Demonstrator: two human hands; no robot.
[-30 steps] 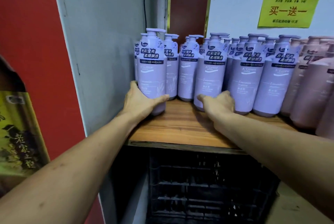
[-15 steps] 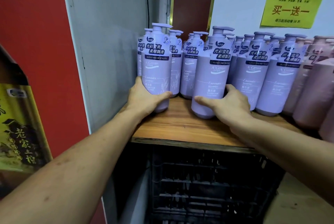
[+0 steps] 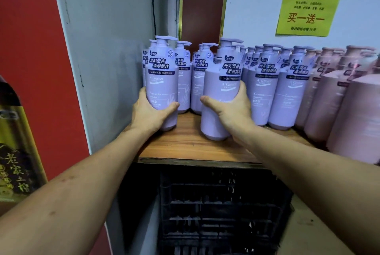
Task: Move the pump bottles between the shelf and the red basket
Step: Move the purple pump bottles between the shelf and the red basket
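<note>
Left hand [image 3: 152, 113] wraps one lilac bottle [image 3: 161, 82] at eleven o'clock, right hand [image 3: 230, 110] a second bottle [image 3: 216, 90] at one, both at the shelf [image 3: 185, 145] front. I'd lift straight up, clear of the neighbouring bottles [image 3: 265, 90].

Pump bottles [image 3: 263, 94] in rows on shelf [image 3: 189, 141], crate [image 3: 216, 203] under it, sign [image 3: 306, 12] on wall [image 3: 257, 8] behind, upper R

View: one wide-angle camera worn on the head.
Facing: forward and down, toward a wall corner.
Nearness: close to the wooden shelf [image 3: 185, 143]; lavender pump bottles [image 3: 262, 98] fill mid-frame.
Lower frame: black crate [image 3: 216, 203] under the shelf, seen from above.
</note>
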